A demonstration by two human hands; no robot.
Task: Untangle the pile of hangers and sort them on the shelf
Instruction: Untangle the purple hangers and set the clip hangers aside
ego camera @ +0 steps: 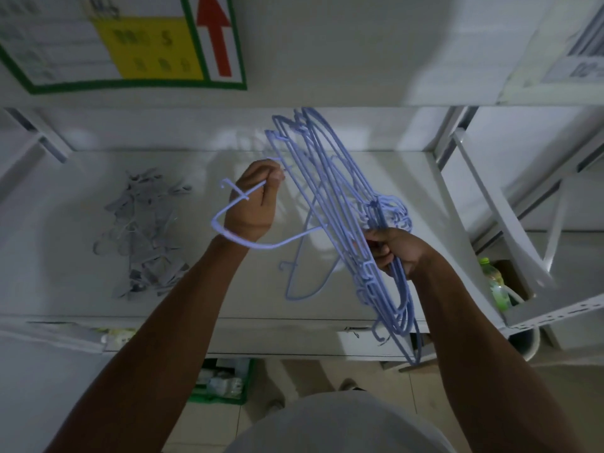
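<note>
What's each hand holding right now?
Left hand: closed, pinching a single blue hanger.
Right hand: closed, gripping the bundle of blue hangers.

The person wears a light grey top (340, 426); both forearms (157, 322) are bare.

A white metal shelving unit (555, 313) fills the view, with slotted uprights and angled braces at the right. Its broad white flat shelf board (65, 289) lies across the middle, a soft patch of reflected light on its glossy top. Another white board (327, 96) runs above it. Higher up is a green-bordered paper poster (130, 44) with a yellow panel and a red upward arrow, its print too blurred to read. Under the shelf a green plastic crate (225, 387) of packets sits on pale beige floor tiles (202, 426). At the right a green plastic bottle (493, 282) stands in a brown cardboard box (511, 273). The light is dim and cool.
</note>
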